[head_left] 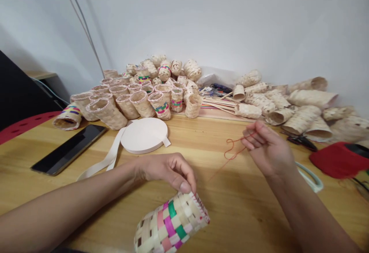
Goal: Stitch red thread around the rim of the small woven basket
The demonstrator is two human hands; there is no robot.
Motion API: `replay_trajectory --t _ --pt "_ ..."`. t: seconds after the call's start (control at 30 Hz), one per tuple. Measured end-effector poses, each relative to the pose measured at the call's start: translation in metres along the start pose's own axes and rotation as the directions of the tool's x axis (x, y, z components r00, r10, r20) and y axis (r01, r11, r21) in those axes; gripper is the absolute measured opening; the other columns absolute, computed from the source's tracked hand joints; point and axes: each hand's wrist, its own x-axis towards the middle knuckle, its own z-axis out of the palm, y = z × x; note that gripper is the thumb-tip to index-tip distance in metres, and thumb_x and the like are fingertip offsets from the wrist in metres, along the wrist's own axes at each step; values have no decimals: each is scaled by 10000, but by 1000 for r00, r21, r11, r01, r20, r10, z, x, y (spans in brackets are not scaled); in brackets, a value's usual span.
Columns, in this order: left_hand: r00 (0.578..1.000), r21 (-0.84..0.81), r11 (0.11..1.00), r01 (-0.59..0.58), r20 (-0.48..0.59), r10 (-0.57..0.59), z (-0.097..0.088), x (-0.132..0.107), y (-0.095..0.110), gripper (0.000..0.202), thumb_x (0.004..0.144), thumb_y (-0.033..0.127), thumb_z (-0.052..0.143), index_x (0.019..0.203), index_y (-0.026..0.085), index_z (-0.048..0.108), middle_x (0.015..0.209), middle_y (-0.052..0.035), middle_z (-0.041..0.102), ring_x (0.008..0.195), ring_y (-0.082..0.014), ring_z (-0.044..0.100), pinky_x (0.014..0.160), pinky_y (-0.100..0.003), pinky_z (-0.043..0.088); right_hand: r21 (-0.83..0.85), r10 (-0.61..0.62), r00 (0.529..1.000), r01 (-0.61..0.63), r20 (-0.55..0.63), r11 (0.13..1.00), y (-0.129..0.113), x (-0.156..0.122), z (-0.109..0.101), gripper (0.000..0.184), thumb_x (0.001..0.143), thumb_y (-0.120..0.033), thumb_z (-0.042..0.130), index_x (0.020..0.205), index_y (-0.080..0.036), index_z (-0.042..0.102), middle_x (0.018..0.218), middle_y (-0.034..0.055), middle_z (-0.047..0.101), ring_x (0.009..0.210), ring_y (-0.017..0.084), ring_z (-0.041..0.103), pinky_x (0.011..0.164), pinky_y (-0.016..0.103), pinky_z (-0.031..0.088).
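Near the front edge of the table, my left hand (pixel 175 172) pinches the rim of a small woven basket (pixel 170 222). The basket is pale with pink, purple and green strips, and it lies tilted with its stitched mouth toward the right. Red stitches run along that rim. My right hand (pixel 268 145) is raised to the right, its fingers closed on red thread (pixel 230 149). The thread loops loosely and trails down toward the basket. Whether a needle sits between those fingers cannot be made out.
Behind the hands stand many woven baskets (pixel 144 103), with more unrimmed ones (pixel 302 118) lying at right. A white ribbon roll (pixel 144 134), a dark phone (pixel 69 149), black-handled scissors (pixel 302 142), a red cloth item (pixel 340 160) and a pale green ring-shaped handle (pixel 313 178) lie around.
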Motion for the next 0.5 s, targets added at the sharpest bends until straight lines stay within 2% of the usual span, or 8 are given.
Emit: replay_trajectory --t 0.1,0.2,0.27,0.3,0.33,0.4,0.47,0.5 --pt "1000 38 999 -5 2 5 -1 -1 2 346 700 458 739 819 133 747 714 -43 659 655 -139 550 678 -236 465 -45 -78 997 76 -25 996 -6 -2 1 248 693 -475 675 647 -239 613 458 -75 211 413 89 203 394 242 243" --pt "999 189 981 -50 -1 51 0 -5 13 327 760 431 693 840 119 746 749 -65 671 672 -145 561 679 -236 463 -37 -127 991 126 -36 991 -8 -2 0 232 702 -461 676 684 -232 641 454 -84 192 414 86 181 399 241 230" --pt "984 337 936 -105 -99 146 2 -8 23 267 818 361 645 881 119 740 792 -76 683 695 -143 577 664 -218 455 -92 -186 980 180 -71 979 -9 0 -5 217 713 -435 675 720 -218 669 459 -78 245 422 87 209 412 243 237" --pt "959 415 901 -124 -181 216 3 -10 27 239 837 325 622 899 123 734 809 -77 688 700 -141 583 649 -209 449 -184 -224 971 206 -86 961 -10 2 -9 207 715 -415 676 746 -210 687 471 -65 306 430 90 248 423 246 247" --pt "913 495 859 -131 -276 299 4 -11 31 215 848 296 605 912 130 727 821 -73 692 696 -137 584 626 -200 439 -320 -263 961 224 -83 921 -10 4 -14 199 716 -389 676 784 -204 705 494 -50 371 442 95 289 435 249 254" --pt "768 664 743 -81 -434 472 6 -11 34 174 846 249 595 928 152 714 827 -55 696 671 -129 572 593 -194 412 -632 -296 955 229 -1 740 -12 8 -24 235 713 -305 661 915 -205 726 531 -37 450 461 107 355 452 251 258" --pt "621 797 604 19 -483 617 7 -9 33 167 829 207 603 958 180 706 849 -42 700 669 -130 563 609 -206 400 -814 -241 959 255 146 523 -15 10 -28 400 714 -216 609 1108 -214 676 522 -53 443 462 114 382 464 245 266" --pt "571 837 543 61 -476 669 8 -8 32 191 821 192 609 990 194 700 885 -43 703 692 -138 569 634 -215 402 -835 -215 952 296 218 465 -16 8 -28 472 722 -191 576 1191 -214 627 530 -60 435 467 117 393 472 241 280"
